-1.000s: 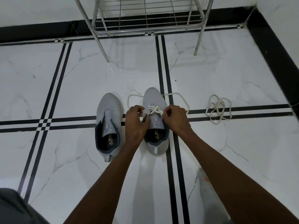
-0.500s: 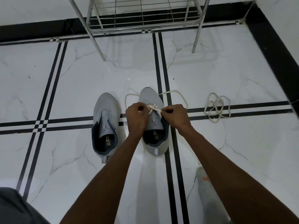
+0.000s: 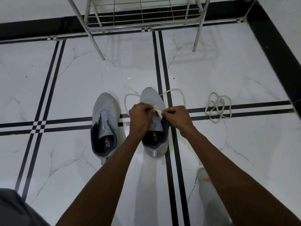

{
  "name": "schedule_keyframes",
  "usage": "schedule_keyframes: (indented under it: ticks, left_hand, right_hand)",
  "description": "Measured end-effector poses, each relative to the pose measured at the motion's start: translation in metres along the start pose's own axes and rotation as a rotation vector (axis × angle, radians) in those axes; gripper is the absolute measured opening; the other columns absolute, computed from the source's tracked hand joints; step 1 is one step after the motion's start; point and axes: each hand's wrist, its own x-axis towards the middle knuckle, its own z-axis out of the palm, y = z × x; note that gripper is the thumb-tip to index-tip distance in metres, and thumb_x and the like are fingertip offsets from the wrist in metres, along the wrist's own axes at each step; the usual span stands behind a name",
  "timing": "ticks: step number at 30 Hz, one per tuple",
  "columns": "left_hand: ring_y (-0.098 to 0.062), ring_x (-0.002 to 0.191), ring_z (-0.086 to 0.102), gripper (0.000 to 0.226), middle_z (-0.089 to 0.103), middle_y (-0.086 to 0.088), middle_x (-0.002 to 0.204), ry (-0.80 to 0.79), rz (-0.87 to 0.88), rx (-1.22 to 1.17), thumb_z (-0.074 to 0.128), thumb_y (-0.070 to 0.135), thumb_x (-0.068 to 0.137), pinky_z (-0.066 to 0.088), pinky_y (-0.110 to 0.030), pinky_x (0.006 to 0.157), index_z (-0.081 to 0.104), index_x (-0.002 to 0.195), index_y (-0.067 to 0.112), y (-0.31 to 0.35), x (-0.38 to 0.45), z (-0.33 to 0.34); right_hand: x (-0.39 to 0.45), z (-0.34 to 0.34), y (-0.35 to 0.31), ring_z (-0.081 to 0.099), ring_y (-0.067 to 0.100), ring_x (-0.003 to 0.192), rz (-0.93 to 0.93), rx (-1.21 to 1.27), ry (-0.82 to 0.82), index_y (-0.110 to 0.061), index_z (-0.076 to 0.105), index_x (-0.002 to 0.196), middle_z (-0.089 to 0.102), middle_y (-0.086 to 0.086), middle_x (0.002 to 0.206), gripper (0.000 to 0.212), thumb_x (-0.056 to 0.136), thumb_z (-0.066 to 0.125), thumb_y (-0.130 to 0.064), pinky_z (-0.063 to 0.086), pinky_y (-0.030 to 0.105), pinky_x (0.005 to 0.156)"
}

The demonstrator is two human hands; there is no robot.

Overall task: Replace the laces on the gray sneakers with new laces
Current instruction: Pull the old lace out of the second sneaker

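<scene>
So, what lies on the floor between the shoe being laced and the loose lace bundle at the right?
In the head view, only a loop of the threaded lace beside the right sneaker; then bare floor up to the lace bundle.

We list: two sneakers (image 3: 105, 111), light gray with dark navy lining and black insoles bearing pale print. Lace (image 3: 158, 110) on the right sneaker: cream-white. Loose lace (image 3: 218, 107): the same cream. Floor (image 3: 81, 79): white marble veining, crossed by paired black stripes, black border. Rack (image 3: 141, 13): silver. Sock (image 3: 205, 181): white with orange marking.
</scene>
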Motion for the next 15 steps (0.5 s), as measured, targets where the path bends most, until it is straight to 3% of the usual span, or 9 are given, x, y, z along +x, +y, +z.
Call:
schedule_keyframes:
  ticks: [2,4,7,10,12,15]
  left_hand:
    - [-0.020,0.077,0.070,0.013,0.075,-0.003,0.083,0.213,-0.310,-0.197,0.069,0.021,0.086,0.060,-0.041,0.075,0.078,0.086,0.011,-0.010,0.005,-0.008]
    - [-0.023,0.085,0.070,0.018,0.075,-0.006,0.091,0.285,-0.390,-0.152,0.069,0.020,0.085,0.059,-0.041,0.081,0.077,0.096,0.008,-0.017,0.003,-0.016]
    - [-0.021,0.109,0.056,0.031,0.068,-0.005,0.114,0.185,-0.063,-0.027,0.071,0.010,0.084,0.044,-0.032,0.096,0.069,0.115,0.009,-0.007,-0.005,-0.017]
    - [-0.023,0.109,0.057,0.019,0.072,0.000,0.110,-0.034,0.191,0.157,0.071,0.016,0.087,0.034,-0.034,0.088,0.074,0.106,0.018,0.004,-0.005,-0.007]
    - [-0.025,0.104,0.058,0.011,0.075,0.001,0.103,-0.134,0.199,0.245,0.069,0.019,0.091,0.032,-0.035,0.084,0.077,0.099,0.018,0.004,-0.004,0.002]
    - [-0.025,0.094,0.061,0.011,0.076,-0.001,0.094,-0.111,0.156,0.183,0.067,0.019,0.093,0.044,-0.040,0.083,0.078,0.094,0.017,0.003,-0.004,0.005]
  right_hand:
    - [-0.001,-0.001,-0.001,0.058,-0.001,0.052,0.013,0.006,0.013,-0.013,0.081,0.083,0.069,-0.007,0.064,0.012,0.086,0.069,-0.015,0.047,0.018,0.051]
    - [-0.002,-0.001,-0.002,0.057,0.000,0.051,0.020,0.017,0.014,-0.012,0.081,0.081,0.070,-0.004,0.063,0.013,0.085,0.068,-0.013,0.048,0.021,0.051]
    - [-0.003,0.000,-0.004,0.060,0.007,0.056,0.037,0.023,0.013,-0.013,0.080,0.080,0.073,0.001,0.067,0.013,0.083,0.068,-0.013,0.053,0.027,0.057]
    - [-0.004,0.001,-0.005,0.061,0.008,0.056,0.022,-0.001,0.015,-0.013,0.080,0.079,0.073,0.001,0.067,0.012,0.083,0.069,-0.014,0.053,0.027,0.056]
    - [-0.004,0.001,-0.006,0.063,0.009,0.060,0.012,-0.018,0.008,-0.012,0.080,0.080,0.074,0.002,0.069,0.012,0.083,0.069,-0.015,0.055,0.028,0.059]
    - [-0.003,0.001,-0.005,0.062,0.010,0.060,0.014,-0.025,0.008,-0.012,0.081,0.080,0.074,0.004,0.071,0.012,0.084,0.070,-0.016,0.052,0.025,0.057]
